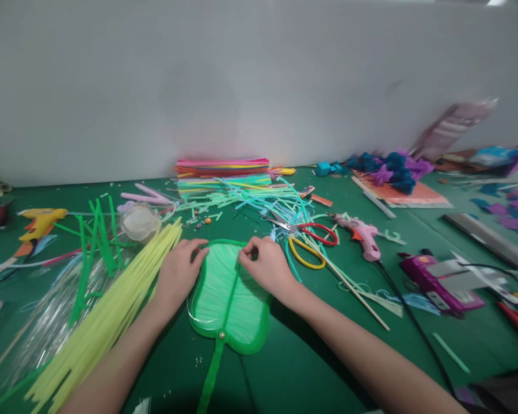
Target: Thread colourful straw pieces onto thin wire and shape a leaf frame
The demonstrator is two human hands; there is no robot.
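A green leaf-shaped hand fan (218,282) lies in front of me, with a green rim, a centre rib and a handle pointing toward me. A pearl-like bead (221,335) sits where the handle meets the fan face. My left hand (176,276) pinches the fan's upper left rim between thumb and fingers. Over the fan's upper right part, my right hand (265,267) is closed in a pinch; what lies between its fingertips is hidden. A thin clear strand (198,317) curves along the fan's lower left side.
Yellow-green pipe cleaners (112,310) lie left of the fan. Scissors (304,238) and a pink glue gun (362,233) lie to the right, with a purple device (435,282) beyond. A yellow glue gun (41,221) is far left. Coloured pipe cleaners (222,172) are stacked by the wall.
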